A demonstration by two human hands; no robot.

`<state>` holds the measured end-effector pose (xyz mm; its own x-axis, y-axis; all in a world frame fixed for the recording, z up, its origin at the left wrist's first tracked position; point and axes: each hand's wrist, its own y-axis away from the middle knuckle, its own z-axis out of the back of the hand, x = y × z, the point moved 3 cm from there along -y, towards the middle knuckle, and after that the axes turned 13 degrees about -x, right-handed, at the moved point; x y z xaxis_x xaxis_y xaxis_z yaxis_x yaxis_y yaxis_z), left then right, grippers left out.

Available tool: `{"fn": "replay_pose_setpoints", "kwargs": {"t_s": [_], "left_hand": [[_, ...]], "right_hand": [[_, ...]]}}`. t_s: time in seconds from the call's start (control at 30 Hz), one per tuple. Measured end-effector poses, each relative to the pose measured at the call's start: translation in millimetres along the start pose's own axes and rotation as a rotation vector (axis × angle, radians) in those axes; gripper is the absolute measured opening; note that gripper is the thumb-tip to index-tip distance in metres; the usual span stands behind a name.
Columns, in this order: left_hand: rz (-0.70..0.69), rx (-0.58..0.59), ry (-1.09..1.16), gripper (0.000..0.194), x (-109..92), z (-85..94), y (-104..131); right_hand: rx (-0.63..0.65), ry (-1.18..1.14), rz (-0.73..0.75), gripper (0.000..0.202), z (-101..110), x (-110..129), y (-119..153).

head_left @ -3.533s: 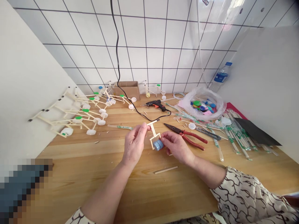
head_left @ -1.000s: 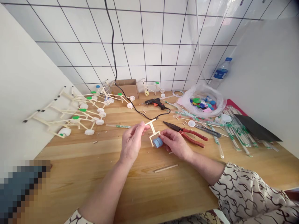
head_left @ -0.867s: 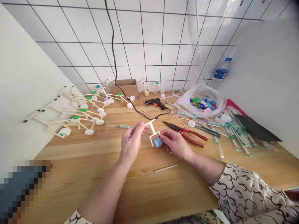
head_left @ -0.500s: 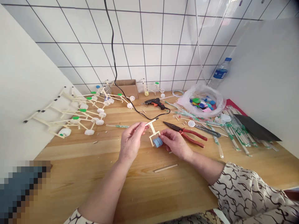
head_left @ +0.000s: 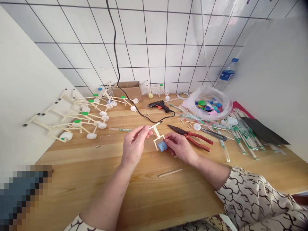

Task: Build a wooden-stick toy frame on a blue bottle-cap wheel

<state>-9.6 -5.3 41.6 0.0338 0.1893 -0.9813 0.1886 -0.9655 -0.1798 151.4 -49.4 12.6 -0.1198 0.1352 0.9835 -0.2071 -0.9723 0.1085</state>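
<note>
Two hands: both over wooden table [head_left: 96, 179], mid-bench
Left hand [head_left: 133, 146]: pinching top crossbar of stick frame [head_left: 157, 134]
Right hand [head_left: 181, 147]: gripping blue cap [head_left: 162, 146] at frame's lower end
Pliers [head_left: 192, 138]: on table, just beside right hand
Loose stick [head_left: 170, 173]: near right wrist

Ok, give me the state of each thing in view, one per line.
left hand: pinching the stick frame's top bar
right hand: gripping the blue cap
stick frame: held above the table
blue cap: on the frame's lower end
pliers: lying flat, jaws shut
glue gun: lying flat, corded
water bottle: upright, capped
</note>
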Motion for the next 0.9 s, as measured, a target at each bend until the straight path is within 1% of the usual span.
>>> {"fn": "replay_pose_setpoints", "kwargs": {"t_s": [0.23,0.43,0.67,0.9], "left_hand": [[-0.046,-0.002,-0.023,0.016,-4,0.9,1],[-0.043,0.016,-0.057,0.024,-9,-2.2,2],[-0.059,0.003,-0.141,0.020,-15,-3.6,2],[-0.036,-0.007,-0.122,0.018,-15,-5.5,2]], "right_hand": [[0.000,0.000,0.000,0.023,0,-1,0],[0.014,-0.001,0.013,0.023,-1,-1,0],[0.003,0.005,0.030,0.023,-1,2,0],[0.004,0.016,0.039,0.021,-2,2,0]]}}
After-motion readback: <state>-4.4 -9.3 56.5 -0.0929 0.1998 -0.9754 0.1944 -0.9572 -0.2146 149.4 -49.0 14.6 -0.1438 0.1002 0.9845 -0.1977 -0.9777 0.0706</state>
